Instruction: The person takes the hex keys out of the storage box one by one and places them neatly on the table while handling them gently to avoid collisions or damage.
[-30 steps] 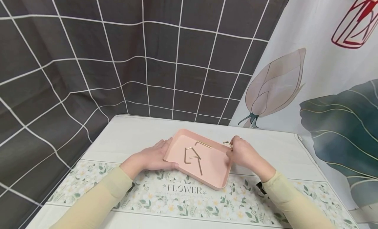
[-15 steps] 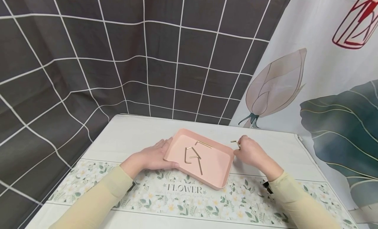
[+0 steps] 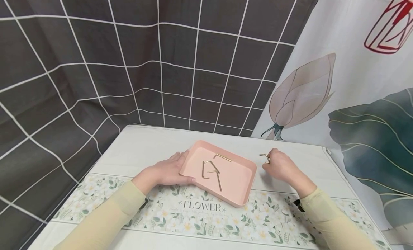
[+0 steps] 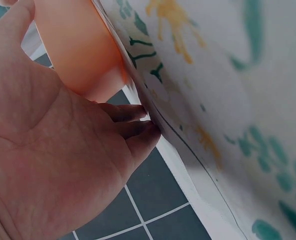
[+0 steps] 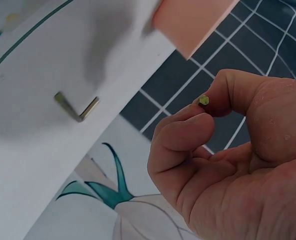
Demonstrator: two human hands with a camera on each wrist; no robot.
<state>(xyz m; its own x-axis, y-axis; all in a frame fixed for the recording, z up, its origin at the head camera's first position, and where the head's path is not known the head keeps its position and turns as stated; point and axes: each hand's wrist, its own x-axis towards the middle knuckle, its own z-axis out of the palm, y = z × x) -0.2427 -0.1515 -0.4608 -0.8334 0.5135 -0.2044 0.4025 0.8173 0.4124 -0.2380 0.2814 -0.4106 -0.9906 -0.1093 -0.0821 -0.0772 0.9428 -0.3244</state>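
Against the left end of the pink tray my left hand rests, fingers straight and thumb along the near rim. The left wrist view shows its palm and fingertips low by the tabletop. Several brass L-shaped hex keys lie loose inside the tray. Just right of the tray, my right hand pinches another hex key between thumb and index finger; its hexagonal end shows in the right wrist view. There an L-shaped hex key piece also appears against the white cloth; I cannot tell whether it lies there.
The table wears a white cover with a floral band lettered FLOWER. Behind it hangs a dark grid curtain. A white curtain with plant prints is at the right.
My right hand has moved right, from over the tray's right rim to outside it, carrying the hex key. My left hand, the tray and the keys inside it have stayed put.
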